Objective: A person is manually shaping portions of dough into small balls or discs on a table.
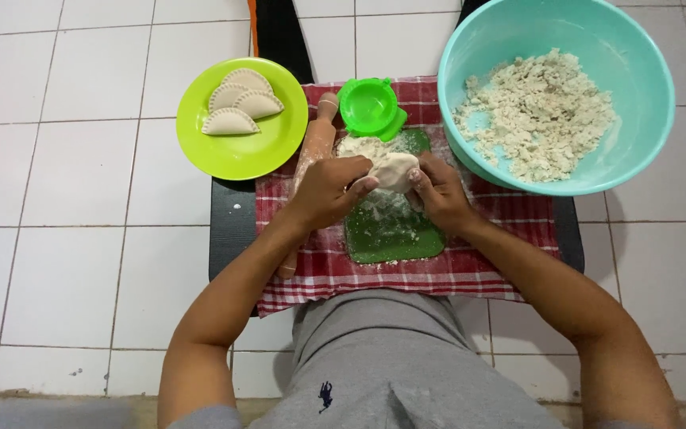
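- Head view: we are noting the dough lump (395, 170) sitting over the floured green mat (395, 230), with the teal bowl (556, 95) crowding the right edge and the rolling pin (311, 151) lying left.
- We are seeing the left hand (329, 191) and right hand (438, 191) both pinching the lump, fingers curled, wrists angling inward.

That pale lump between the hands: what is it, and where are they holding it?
A lump of dough. The left hand and right hand pinch it by its opposite sides, fingertips on its edges, above the green mat.
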